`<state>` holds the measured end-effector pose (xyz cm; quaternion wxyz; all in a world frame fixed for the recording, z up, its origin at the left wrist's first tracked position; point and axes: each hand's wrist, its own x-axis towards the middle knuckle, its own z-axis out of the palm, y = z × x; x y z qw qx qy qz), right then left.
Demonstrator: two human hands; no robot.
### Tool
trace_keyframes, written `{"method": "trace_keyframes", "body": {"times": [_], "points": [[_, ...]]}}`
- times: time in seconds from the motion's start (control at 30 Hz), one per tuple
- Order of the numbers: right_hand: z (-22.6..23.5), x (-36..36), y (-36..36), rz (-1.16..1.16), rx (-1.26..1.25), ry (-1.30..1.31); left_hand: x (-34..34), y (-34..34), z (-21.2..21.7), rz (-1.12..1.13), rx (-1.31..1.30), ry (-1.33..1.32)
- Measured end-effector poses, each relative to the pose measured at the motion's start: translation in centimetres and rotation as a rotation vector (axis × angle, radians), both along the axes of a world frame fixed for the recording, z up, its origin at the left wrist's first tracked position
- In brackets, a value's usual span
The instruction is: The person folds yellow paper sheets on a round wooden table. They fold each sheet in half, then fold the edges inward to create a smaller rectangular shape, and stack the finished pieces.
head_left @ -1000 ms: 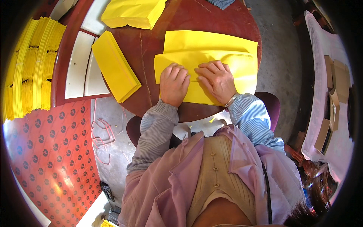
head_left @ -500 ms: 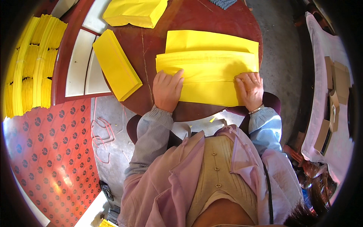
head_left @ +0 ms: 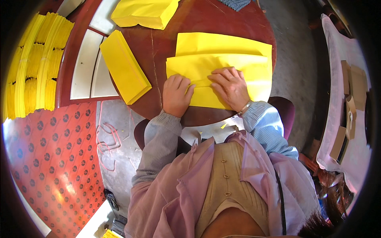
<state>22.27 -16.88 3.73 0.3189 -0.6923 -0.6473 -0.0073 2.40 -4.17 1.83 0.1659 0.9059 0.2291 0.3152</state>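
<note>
A large yellow paper sheet [head_left: 222, 59], folded over on itself, lies on the round dark red table [head_left: 174, 31]. My left hand [head_left: 176, 95] rests flat on the sheet's near left part, fingers together. To its right, my right hand [head_left: 230, 87] presses flat on the folded edge near the middle, fingers spread. Both hands touch the paper without gripping it.
A stack of yellow paper [head_left: 124, 65] lies left of my hands, and another stack [head_left: 145, 12] lies at the table's far side. Bundles of yellow strips [head_left: 33, 63] sit far left. A red patterned mat [head_left: 47, 158] covers the floor; a pale cloth with brown boxes [head_left: 349, 99] is at right.
My right hand slid outward to the sheet's right end half a second ago, then came back toward the middle. My left hand stayed at the near left of the sheet.
</note>
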Motion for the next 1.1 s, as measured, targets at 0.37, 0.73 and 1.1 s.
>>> {"method": "trace_keyframes", "body": {"times": [0.37,0.73,1.1], "points": [[0.0,1.7,-3.8,-0.09,-0.033,0.005,-2.2,0.2,0.2,0.047,0.058,0.028],[0.5,1.1,-1.8,-0.101,-0.036,-0.031,-1.1,0.0,0.6,0.16,0.079,0.078],[-0.3,1.9,-4.5,-0.152,-0.004,-0.054,-1.7,1.6,0.1,-0.087,-0.079,0.016]]}}
